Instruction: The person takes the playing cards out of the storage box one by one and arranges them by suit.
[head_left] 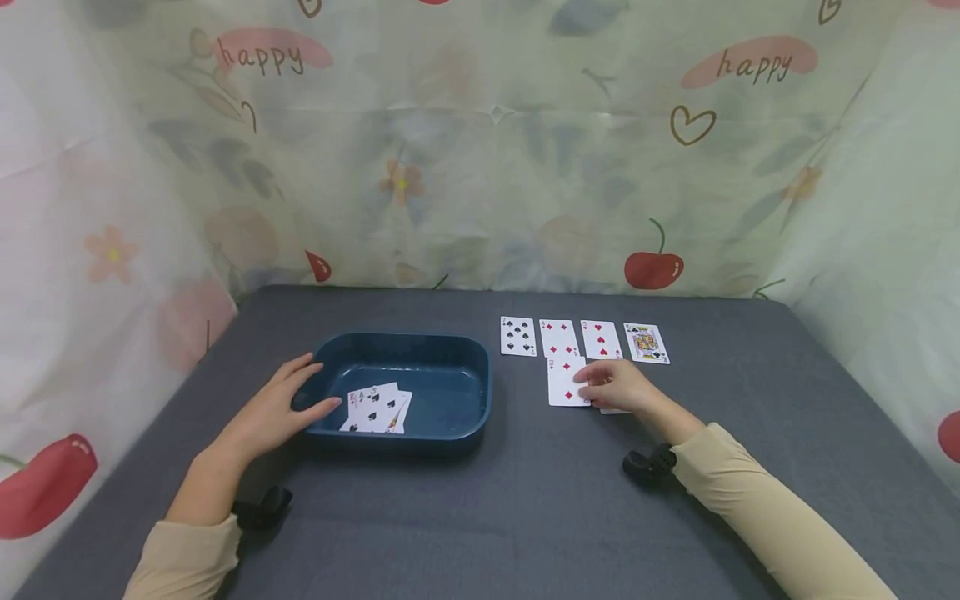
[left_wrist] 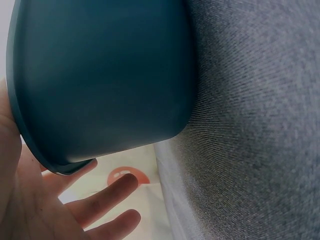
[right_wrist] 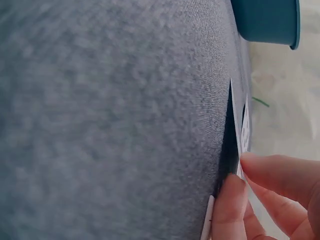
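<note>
My right hand (head_left: 617, 386) pinches a two of diamonds (head_left: 564, 382) between thumb and fingers. In the right wrist view the held card (right_wrist: 234, 115) is tilted up, its edge off the cloth. Part of another card (head_left: 615, 411) shows beneath the hand. On the left, my left hand (head_left: 276, 414) rests at the left rim of a dark blue rectangular tray (head_left: 480, 400), thumb over the rim and fingers loosely spread. Several overlapping playing cards (head_left: 372, 407), with a spade card on top, lie inside the tray.
Behind the right hand, a row holds a spade card (head_left: 517, 336), a four of diamonds (head_left: 558, 337), a three of hearts (head_left: 601, 339) and a face card (head_left: 647, 342). Grey cloth (head_left: 517, 508) covers the table. A printed curtain (head_left: 487, 192) hangs behind it.
</note>
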